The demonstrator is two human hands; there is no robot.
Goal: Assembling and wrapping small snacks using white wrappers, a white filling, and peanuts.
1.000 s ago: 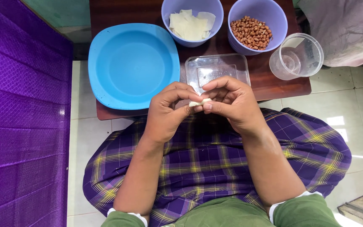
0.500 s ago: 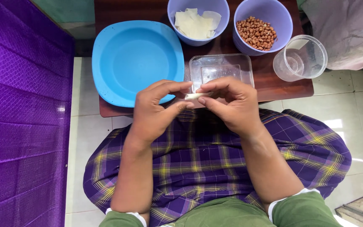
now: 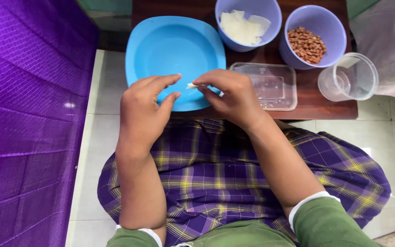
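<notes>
Pinching small white piece (image 3: 191,85) betw. thumb and fingertips of right hand (image 3: 232,98), frame centre; grip closed on it, rest of fingers curled. Piece hanging just above lower right rim of blue plate (image 3: 161,45), not touching plate as far as visible. What the piece is: cannot tell, too small.

Hovering left hand (image 3: 142,114) just left of piece, fingers spread and slightly bent, thumb and index apart, holding nothing; index tip near piece but w/ a gap. Both hands sitting at near edge of dark wooden table (image 3: 316,107), forearms running down to lower frame, green sleeves w/ white cuffs at bottom edge.

Lying behind right hand, centre-right: clear plastic tray (image 3: 270,84), rectangular, partly covered by knuckles. Standing at upper centre: lilac bowl (image 3: 248,9) w/ white flat pieces inside. Standing at upper right, just beside it: second lilac bowl (image 3: 325,23) w/ brown nuts. Standing at right, near table corner: clear plastic cup (image 3: 357,73).

Filling lower half: purple plaid cloth (image 3: 216,174) over lap. Covering left side of frame: purple quilted fabric (image 3: 24,114). Showing betw. them: pale tiled floor (image 3: 85,151).
</notes>
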